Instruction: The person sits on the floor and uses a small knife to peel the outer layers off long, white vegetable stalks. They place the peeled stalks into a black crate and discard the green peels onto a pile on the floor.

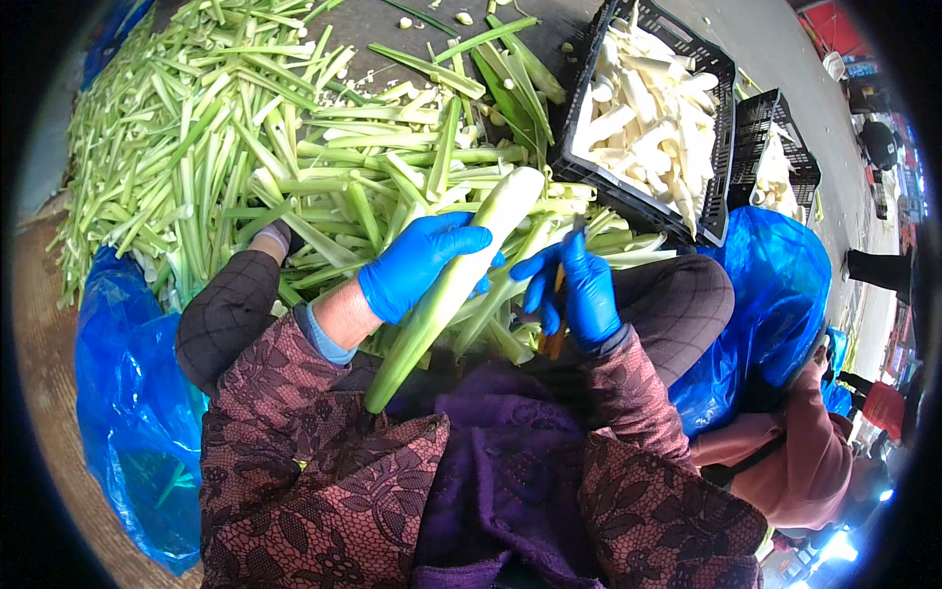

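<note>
My left hand (419, 269), in a blue glove, grips a thick water bamboo shoot (456, 287) around its middle. The shoot slants across my lap, its white end up and to the right, its green end near my jacket. My right hand (581, 287), also gloved in blue, is closed around a knife (553, 342) with an orange-brown handle. A short dark piece of its blade shows above the fingers; the rest is hidden by the hand. A small gap separates the knife hand from the shoot. Cut green husks (353, 188) lie below both hands and between my legs.
A large heap of husks (176, 147) covers the ground at left. At upper right a black plastic crate (725, 147) holds peeled white shoots (647, 110); a second crate (806, 166) stands beyond. Blue plastic bags (132, 412) lie on both sides. Another person (791, 449) sits at right.
</note>
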Available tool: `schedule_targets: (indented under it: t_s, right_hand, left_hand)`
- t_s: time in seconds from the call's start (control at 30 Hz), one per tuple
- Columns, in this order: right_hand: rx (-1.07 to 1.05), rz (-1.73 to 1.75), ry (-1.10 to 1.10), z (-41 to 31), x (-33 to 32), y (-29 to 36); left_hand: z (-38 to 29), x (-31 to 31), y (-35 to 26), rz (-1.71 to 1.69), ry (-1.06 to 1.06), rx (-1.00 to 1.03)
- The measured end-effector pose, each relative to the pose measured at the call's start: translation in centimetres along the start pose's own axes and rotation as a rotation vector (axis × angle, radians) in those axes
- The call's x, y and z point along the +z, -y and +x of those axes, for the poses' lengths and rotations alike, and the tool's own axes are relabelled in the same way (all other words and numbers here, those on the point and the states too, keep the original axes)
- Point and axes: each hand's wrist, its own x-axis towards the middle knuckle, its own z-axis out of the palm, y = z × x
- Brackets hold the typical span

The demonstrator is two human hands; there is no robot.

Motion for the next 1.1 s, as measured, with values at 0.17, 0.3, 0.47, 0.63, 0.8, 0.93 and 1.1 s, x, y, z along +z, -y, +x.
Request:
schedule_targets:
  t_s: [0.17,0.3,0.47,0.63,0.8,0.93,1.1]
  right_hand:
    - [-0.075,-0.024,0.042,-0.8,1.7,-0.6]
    - [0.008,-0.067,0.101,-1.2,1.5,0.0]
    - [0.008,-0.015,0.075,-1.4,1.8,0.0]
    - [0.028,0.029,0.079,-1.4,1.7,0.0]
    - [0.071,0.040,0.146,-0.5,1.1,-0.4]
    - [0.140,0.023,0.196,0.5,0.7,-0.3]
    - [0.226,-0.059,0.207,1.7,0.9,0.0]
  left_hand:
    - [0.1,0.4,-0.5,-0.066,0.118,-0.113]
    - [-0.6,1.4,-0.8,-0.167,0.133,-0.214]
    - [-1.5,2.0,-1.7,-0.095,0.222,-0.235]
    - [-1.7,2.4,-1.5,-0.069,0.204,-0.170]
    - [-1.6,2.8,-0.6,0.191,0.101,0.051]
    - [-1.4,2.9,0.0,0.592,-0.025,0.231]
    - [-1.3,2.8,1.0,1.148,-0.241,0.308]
